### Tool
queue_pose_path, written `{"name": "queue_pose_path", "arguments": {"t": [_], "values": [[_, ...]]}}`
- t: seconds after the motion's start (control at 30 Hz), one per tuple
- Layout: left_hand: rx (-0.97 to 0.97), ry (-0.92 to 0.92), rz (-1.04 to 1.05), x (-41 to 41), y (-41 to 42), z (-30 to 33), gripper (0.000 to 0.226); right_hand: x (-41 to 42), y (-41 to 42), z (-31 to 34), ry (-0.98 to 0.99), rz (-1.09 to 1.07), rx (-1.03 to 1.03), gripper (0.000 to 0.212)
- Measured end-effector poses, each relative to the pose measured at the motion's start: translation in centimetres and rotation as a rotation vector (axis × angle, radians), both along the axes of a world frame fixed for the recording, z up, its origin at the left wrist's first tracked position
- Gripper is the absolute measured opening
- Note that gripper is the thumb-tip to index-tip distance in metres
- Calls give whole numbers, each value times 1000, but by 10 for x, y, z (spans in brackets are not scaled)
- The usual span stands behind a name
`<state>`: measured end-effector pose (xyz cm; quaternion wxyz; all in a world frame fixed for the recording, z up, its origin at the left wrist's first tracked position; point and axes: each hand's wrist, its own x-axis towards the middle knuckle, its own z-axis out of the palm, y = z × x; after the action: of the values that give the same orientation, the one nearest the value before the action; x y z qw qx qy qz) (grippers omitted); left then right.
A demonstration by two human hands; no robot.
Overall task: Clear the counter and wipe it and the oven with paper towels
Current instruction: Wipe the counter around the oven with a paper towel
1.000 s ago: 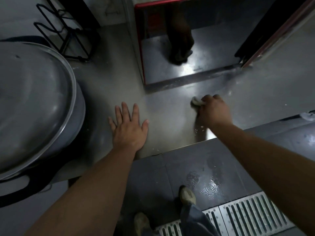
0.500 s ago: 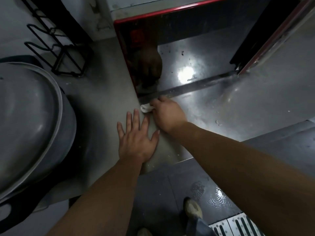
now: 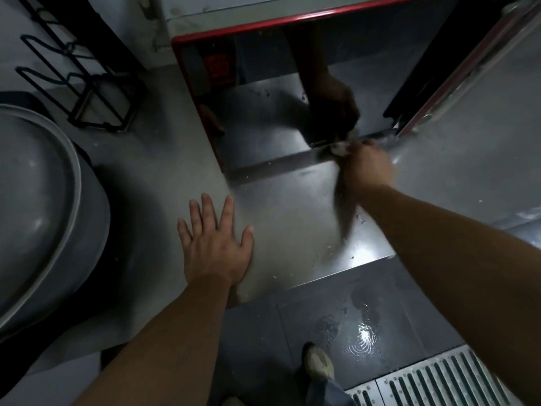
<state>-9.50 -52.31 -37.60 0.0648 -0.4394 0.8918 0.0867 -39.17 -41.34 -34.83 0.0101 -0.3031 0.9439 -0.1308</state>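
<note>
My right hand (image 3: 367, 168) is closed around a crumpled white paper towel (image 3: 341, 148) and presses it against the bottom front edge of the oven (image 3: 263, 112), near its right end. The oven has a red-trimmed, glossy dark front that mirrors my hand. Its door (image 3: 456, 68) hangs open to the right. My left hand (image 3: 216, 244) lies flat with fingers spread on the steel counter (image 3: 164, 177), near the front edge. Small crumbs dot the counter in front of the oven.
A large grey metal lid or basin (image 3: 38, 212) fills the left side. A black wire rack (image 3: 73, 74) stands at the back left. Below the counter edge are wet dark floor tiles (image 3: 363, 335), a drain grate (image 3: 445, 382) and my shoe (image 3: 317, 363).
My right hand swept the paper towel from the oven's lower left corner rightward along its bottom edge. One second ago it was on the counter farther right. My left hand stayed flat.
</note>
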Motion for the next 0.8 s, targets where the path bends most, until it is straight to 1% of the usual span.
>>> {"name": "queue_pose_path", "arguments": {"t": [0.1, 0.17, 0.23, 0.3, 0.33, 0.4, 0.43, 0.5, 0.57, 0.63, 0.7, 0.8], "values": [[-1, -6, -1, -1, 0, 0, 76, -46, 31, 7, -23, -192, 32, 34], [-6, -13, -5, 0, 0, 0, 76, -52, 41, 15, -50, -218, 22, 34], [-2, -15, -2, -1, 0, 0, 76, -30, 37, 25, -35, -113, -71, 42], [4, -14, 6, -1, 1, 1, 76, 8, 21, 28, -27, 75, -127, 53], [5, -18, 7, -2, 1, 2, 76, 29, 11, 26, -42, 171, -125, 51], [11, -25, 11, -2, 1, 3, 76, 75, -10, 17, -57, 357, -124, 30], [13, -24, 15, -3, 1, 3, 76, 98, -22, 14, -31, 446, -145, 22], [12, -11, 17, -4, 1, 3, 76, 134, -48, 9, 23, 592, -175, 18], [8, 11, 14, -4, 1, 3, 75, 156, -72, 9, 75, 653, -145, 17], [8, 16, 13, -3, 1, 2, 76, 163, -90, 7, 64, 655, -76, 16], [4, 19, 15, -3, 1, 1, 76, 162, -97, -2, 45, 668, -6, 14], [2, 43, 21, -2, 0, -1, 75, 153, -95, -7, 77, 717, 16, 12]]}}
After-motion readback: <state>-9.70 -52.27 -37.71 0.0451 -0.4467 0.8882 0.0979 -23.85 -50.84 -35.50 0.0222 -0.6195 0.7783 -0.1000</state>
